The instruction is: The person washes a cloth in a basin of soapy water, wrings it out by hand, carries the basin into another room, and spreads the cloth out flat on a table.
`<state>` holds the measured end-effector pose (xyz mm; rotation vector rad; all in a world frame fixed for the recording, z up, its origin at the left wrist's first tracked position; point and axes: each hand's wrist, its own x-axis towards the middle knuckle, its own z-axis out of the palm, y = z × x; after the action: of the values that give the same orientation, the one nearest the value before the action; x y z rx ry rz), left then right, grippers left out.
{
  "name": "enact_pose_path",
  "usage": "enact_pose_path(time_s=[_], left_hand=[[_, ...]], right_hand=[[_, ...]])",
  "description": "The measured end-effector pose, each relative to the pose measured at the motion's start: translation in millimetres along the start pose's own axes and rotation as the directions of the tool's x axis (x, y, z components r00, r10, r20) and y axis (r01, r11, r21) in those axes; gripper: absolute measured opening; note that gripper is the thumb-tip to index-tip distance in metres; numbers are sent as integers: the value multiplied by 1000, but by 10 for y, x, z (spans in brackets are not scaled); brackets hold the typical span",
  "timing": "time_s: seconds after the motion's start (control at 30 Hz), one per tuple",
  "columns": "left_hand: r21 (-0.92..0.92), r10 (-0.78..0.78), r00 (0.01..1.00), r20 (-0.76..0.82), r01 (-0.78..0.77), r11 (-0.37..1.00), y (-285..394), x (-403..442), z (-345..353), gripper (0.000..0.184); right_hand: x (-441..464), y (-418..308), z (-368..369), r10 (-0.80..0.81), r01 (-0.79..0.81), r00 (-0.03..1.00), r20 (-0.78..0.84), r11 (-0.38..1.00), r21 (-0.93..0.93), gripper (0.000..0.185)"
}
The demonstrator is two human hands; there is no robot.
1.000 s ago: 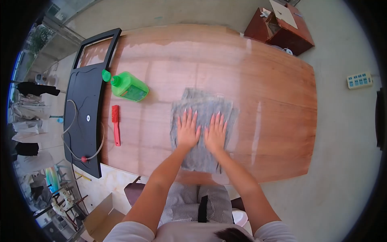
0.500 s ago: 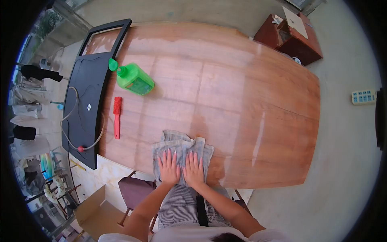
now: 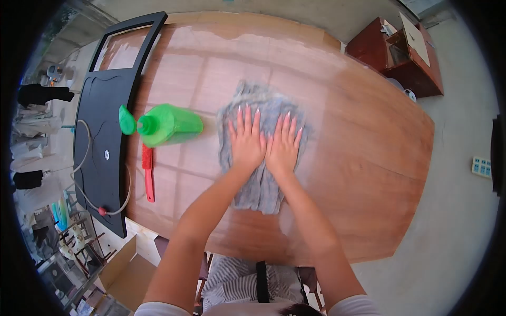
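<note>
A grey-blue cloth (image 3: 256,192) lies spread and wrinkled on the wooden tabletop (image 3: 369,147). My left hand (image 3: 247,142) presses flat on it, fingers stretched out and apart. Beside it, almost touching at the thumbs, my right hand (image 3: 283,147) also rests flat on the cloth with its fingers spread. Both arms reach forward over the table. Left of the cloth is a green pump bottle (image 3: 174,125), its head pointing left. A red brush (image 3: 148,176) lies close to the bottle, its bristle end partly hidden behind it.
A black panel with an open frame (image 3: 103,142) runs along the table's left edge, a grey cable (image 3: 87,142) looped over it. A dark red cabinet (image 3: 400,58) stands beyond the far right corner. A cardboard box (image 3: 129,274) and a power strip (image 3: 482,166) are beyond the table.
Both hands have slid forward, away from my body, taking the cloth from the near edge to the table's middle. The cloth is more spread out. The bottle has shifted relative to the brush.
</note>
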<state>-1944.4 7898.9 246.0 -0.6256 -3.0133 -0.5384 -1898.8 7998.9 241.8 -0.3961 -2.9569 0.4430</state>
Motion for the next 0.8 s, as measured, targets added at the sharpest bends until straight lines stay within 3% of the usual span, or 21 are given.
enact_pose_path(time_s=[0.3,0.43,0.63,0.8], left_hand=[[75,-25,978,-206,41,996,-127,1992,533,57],[91,-6,971,-240,29,995,-127,2588,594,58],[109,48,983,-178,-29,994,-148,2439,523,59],[57,115,981,-157,-108,993,-173,1639,415,58]], right_hand=[[2050,424,354,-70,53,987,-141,991,-122,56],[2620,477,403,12,-26,985,-170,997,-78,55],[2406,441,399,26,-44,981,-193,995,-89,55],[1583,314,311,5,-20,987,-160,995,-96,56]])
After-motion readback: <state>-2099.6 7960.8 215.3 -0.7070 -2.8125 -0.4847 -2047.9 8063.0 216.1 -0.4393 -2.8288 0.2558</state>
